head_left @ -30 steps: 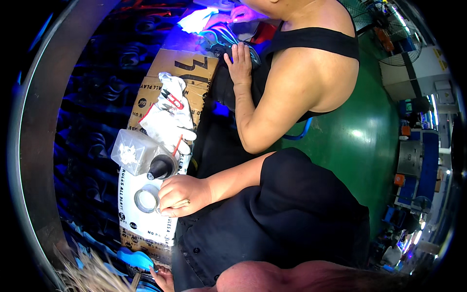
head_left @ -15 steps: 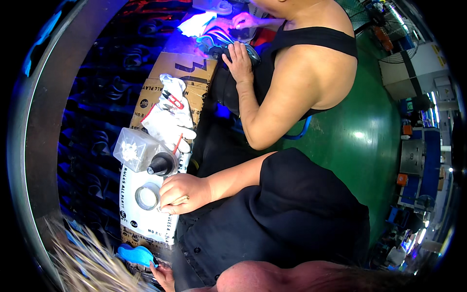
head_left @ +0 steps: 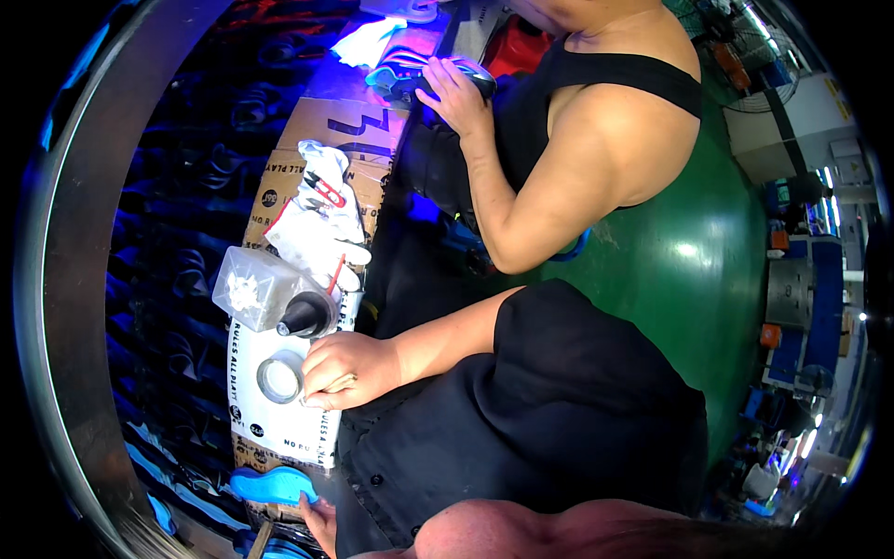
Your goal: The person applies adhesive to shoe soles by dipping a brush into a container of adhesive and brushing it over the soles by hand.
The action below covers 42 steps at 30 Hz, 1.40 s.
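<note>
My right hand (head_left: 349, 371) is closed beside a round, grey-rimmed pot (head_left: 279, 379) with pale contents. A thin tan piece shows at its fingers, but I cannot make out what they hold. Low in the view, the fingers of my left hand (head_left: 319, 522) grip the edge of a bright blue shoe sole (head_left: 275, 485); part of that hand is hidden by the black shirt. Beyond the pot, a black cone-tipped container (head_left: 307, 315) lies tilted against a clear plastic box (head_left: 250, 287) with white bits inside. Everything by my right hand rests on printed white sheeting (head_left: 279, 438).
White gloves (head_left: 317, 228) lie farther up the cardboard (head_left: 303, 130), with red-handled snips (head_left: 326, 191) on them. A co-worker (head_left: 596, 121) sits close by, one hand on a dark shoe (head_left: 414, 79) under violet light. Dark shoe parts (head_left: 186, 270) line the left side.
The blue sole has shifted slightly right with my left hand. Pale strands at the lower left have mostly left view, showing more blue pieces. The co-worker's farther hand is out of sight.
</note>
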{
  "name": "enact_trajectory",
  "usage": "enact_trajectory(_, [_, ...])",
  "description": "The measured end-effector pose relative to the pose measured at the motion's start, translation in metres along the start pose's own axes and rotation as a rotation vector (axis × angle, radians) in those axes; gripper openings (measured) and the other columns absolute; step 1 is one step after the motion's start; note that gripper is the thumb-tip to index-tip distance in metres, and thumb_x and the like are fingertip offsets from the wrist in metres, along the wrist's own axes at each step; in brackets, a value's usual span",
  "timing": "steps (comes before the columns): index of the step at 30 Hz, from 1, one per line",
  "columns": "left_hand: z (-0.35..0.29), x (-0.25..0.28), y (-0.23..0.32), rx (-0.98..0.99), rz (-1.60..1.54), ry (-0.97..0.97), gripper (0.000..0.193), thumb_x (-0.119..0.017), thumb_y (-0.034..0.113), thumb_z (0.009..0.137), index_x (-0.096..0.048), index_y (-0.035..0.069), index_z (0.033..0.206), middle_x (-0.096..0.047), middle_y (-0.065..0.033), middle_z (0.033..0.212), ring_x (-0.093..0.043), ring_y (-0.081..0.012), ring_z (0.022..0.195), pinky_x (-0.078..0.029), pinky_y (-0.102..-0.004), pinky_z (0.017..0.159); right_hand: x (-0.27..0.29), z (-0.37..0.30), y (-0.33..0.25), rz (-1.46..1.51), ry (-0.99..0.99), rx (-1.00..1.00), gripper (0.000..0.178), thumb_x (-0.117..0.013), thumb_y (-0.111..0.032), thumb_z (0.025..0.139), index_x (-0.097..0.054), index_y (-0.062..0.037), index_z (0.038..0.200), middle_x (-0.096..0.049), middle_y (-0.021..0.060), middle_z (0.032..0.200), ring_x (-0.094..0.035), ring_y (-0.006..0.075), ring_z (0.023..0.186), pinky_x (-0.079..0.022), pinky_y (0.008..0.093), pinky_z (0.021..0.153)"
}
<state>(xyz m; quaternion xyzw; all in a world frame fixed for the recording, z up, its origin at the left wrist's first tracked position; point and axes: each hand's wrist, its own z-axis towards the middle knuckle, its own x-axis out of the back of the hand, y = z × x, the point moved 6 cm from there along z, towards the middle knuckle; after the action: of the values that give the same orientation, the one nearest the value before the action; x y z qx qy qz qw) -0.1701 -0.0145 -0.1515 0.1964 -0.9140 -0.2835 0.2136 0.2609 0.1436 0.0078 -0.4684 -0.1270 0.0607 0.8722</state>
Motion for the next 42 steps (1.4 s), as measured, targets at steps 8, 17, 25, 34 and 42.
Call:
enact_trajectory(8, [0.001, -0.005, -0.015, 0.100, -0.057, -0.004, 0.019, -0.058, 0.026, 0.082, -0.050, 0.010, 0.078, -0.054, -0.0046, 0.066, -0.049, -0.0137, 0.055, -0.040, -0.0256, 0.049, 0.002, 0.005, 0.009, 0.045, 0.068, 0.040, 0.011, -0.061, -0.015, 0.076, -0.059, -0.0076, 0.069, -0.055, 0.0073, 0.064, -0.053, 0.0280, 0.062, -0.040, 0.0370, 0.057])
enact_trajectory(17, [-0.013, -0.013, -0.001, 0.121, -0.266, -0.120, 0.020, -0.059, 0.026, 0.081, -0.051, 0.011, 0.071, -0.053, -0.0035, 0.059, -0.048, -0.0127, 0.049, -0.039, -0.0249, 0.044, 0.004, 0.005, 0.005, 0.065, 0.077, 0.007, 0.009, -0.062, -0.015, 0.075, -0.061, -0.0077, 0.069, -0.057, 0.0071, 0.065, -0.054, 0.0268, 0.063, -0.041, 0.0366, 0.058])
enact_trajectory(25, [-0.068, -0.064, 0.061, -0.026, -0.636, -0.562, 0.018, -0.056, 0.020, 0.081, -0.050, 0.006, 0.071, -0.054, -0.0043, 0.063, -0.045, -0.0135, 0.049, -0.036, -0.0245, 0.046, -0.001, 0.000, -0.003, 0.111, 0.063, -0.026, 0.014, -0.059, -0.015, 0.078, -0.060, -0.0059, 0.067, -0.058, 0.0081, 0.065, -0.056, 0.0257, 0.064, -0.042, 0.0350, 0.058])
enact_trajectory(34, [-0.074, -0.061, 0.058, -0.229, -0.568, -0.522, 0.013, -0.056, 0.015, 0.082, -0.049, 0.005, 0.084, -0.053, -0.0033, 0.077, -0.048, -0.0113, 0.065, -0.040, -0.0216, 0.056, -0.013, -0.001, -0.001, 0.132, 0.088, -0.145, 0.017, -0.059, -0.018, 0.079, -0.059, -0.0042, 0.070, -0.058, 0.0090, 0.068, -0.057, 0.0249, 0.064, -0.044, 0.0326, 0.059])
enact_trajectory(42, [-0.136, -0.099, 0.106, -0.871, -0.111, -0.131, 0.046, -0.054, 0.010, 0.084, -0.031, -0.002, 0.123, -0.048, -0.0167, 0.113, -0.054, -0.0227, 0.094, -0.052, -0.0331, 0.070, -0.020, 0.008, -0.006, 0.083, 0.021, -0.155, 0.019, -0.051, -0.014, 0.085, -0.062, -0.0014, 0.078, -0.060, 0.0090, 0.072, -0.059, 0.0183, 0.066, -0.046, 0.0291, 0.060])
